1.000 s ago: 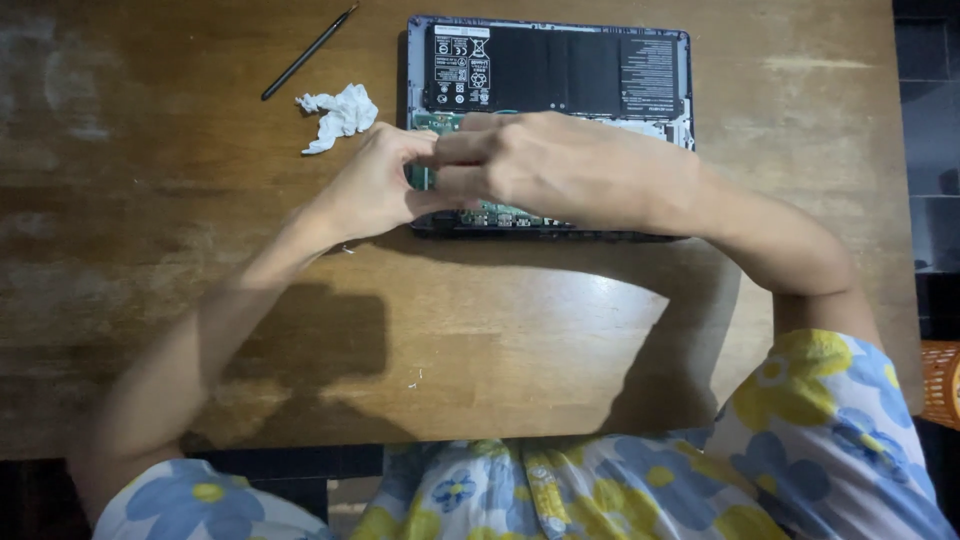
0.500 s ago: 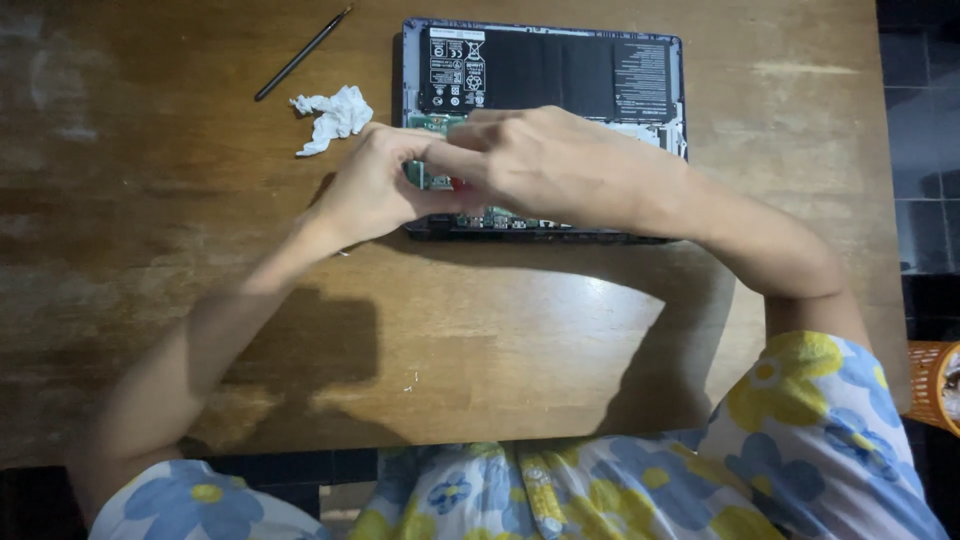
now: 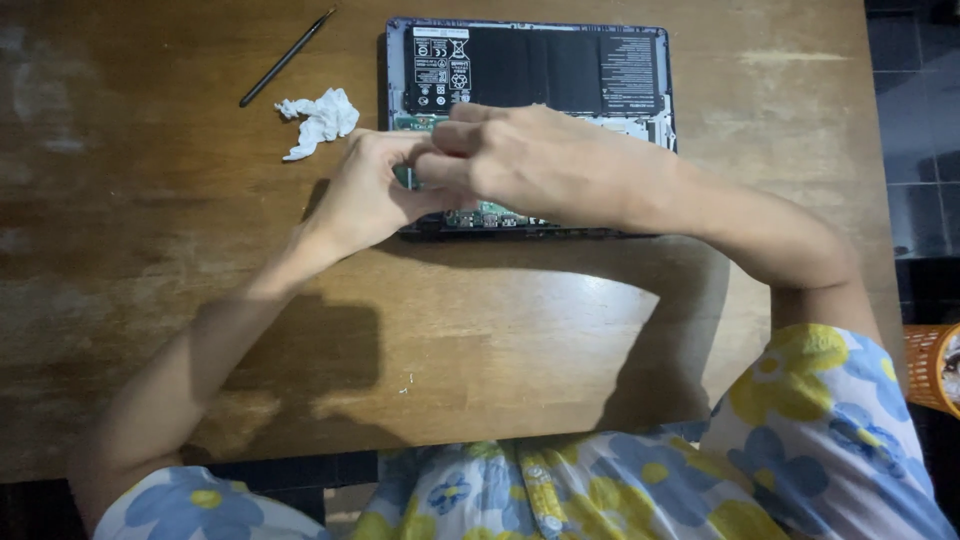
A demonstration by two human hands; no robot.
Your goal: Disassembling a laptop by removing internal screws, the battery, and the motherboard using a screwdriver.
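Both hands meet over the open laptop (image 3: 530, 70): left hand (image 3: 365, 195) and right hand (image 3: 520, 160) pinch closed on something small and hidden, so any further motion calls for fine fingertip control.

White tissue (image 3: 318, 120), brown table (image 3: 500, 330)

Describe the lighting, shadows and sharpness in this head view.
Head view: light from above throws soft dark shadows of the arms on the wooden table, with a pale glare patch at its near middle; the opened laptop and crumpled tissue are sharp; both hands look slightly soft.
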